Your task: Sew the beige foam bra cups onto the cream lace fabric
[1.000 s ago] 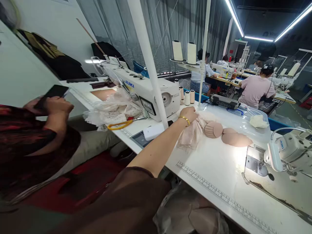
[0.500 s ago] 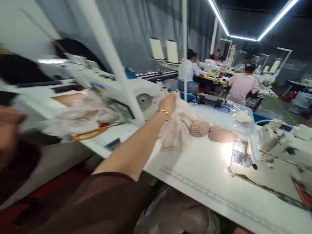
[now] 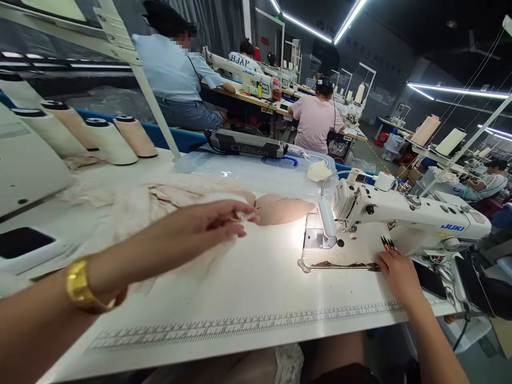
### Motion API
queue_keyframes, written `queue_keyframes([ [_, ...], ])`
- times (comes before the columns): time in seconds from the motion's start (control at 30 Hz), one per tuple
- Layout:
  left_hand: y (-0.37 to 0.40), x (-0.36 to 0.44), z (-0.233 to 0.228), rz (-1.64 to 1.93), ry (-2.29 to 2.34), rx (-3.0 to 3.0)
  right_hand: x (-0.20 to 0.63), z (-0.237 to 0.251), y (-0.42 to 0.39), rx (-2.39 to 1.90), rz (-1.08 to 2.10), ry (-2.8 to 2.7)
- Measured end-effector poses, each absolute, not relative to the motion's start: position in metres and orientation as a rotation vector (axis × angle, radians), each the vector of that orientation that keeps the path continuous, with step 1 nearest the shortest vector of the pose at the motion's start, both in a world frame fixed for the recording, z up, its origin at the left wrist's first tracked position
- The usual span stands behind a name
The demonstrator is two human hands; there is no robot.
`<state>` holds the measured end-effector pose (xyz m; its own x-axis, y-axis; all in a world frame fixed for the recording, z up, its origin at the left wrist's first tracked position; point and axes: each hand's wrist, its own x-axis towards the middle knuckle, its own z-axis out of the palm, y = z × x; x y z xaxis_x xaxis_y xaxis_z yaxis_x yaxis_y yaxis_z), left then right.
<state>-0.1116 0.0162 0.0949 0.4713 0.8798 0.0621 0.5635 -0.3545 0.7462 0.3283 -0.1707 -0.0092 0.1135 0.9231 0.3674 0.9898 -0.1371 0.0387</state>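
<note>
The fingers of our left hand (image 3: 204,226) pinch a white wisp, seemingly of the pale fabric (image 3: 134,208) lying on the bench (image 3: 256,288). We judge it light, limp, easily snagged, best held by an edge. Our right hand (image 3: 400,273) touches red-and-black tools (image 3: 387,244); gripping, we cannot tell.

A small lamp (image 3: 327,217) beside the sewing machine (image 3: 412,213) throws a hot white glare onto the table (image 3: 256,290); ceiling tubes (image 3: 351,19) burn bright against a dim background. Motion blur softens the left fingers (image 3: 224,209) and smears the pale fabric (image 3: 166,196). Wide-angle distortion stretches the thread cones (image 3: 109,141) near the left edge.
</note>
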Motion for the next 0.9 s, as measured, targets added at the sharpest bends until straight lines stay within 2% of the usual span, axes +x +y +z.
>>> queue_keyframes([
  [0.1, -0.010, -0.089, 0.065, 0.327, 0.890, 1.874, 0.331, -0.014, -0.179, -2.074, -0.347, -2.069],
  [0.27, -0.031, -0.062, 0.029, 0.292, 0.604, 1.574, 0.328, -0.028, -0.186, -1.906, -0.385, -2.006],
  [0.47, -0.038, -0.040, 0.021, 0.331, 0.548, 1.531, 0.235, -0.017, -0.183, -1.756, -0.069, -1.879],
  [0.53, -0.040, -0.038, 0.023, 0.341, 0.565, 1.586, 0.200, -0.010, -0.179, -1.615, -0.147, -2.039],
  [0.7, -0.042, -0.039, 0.027, 0.320, 0.594, 1.676, 0.160, -0.004, -0.160, -1.585, -0.483, -2.196],
  [0.9, -0.046, -0.036, 0.027, 0.289, 0.579, 1.709, 0.146, -0.005, -0.149, -1.521, -0.570, -2.249],
])
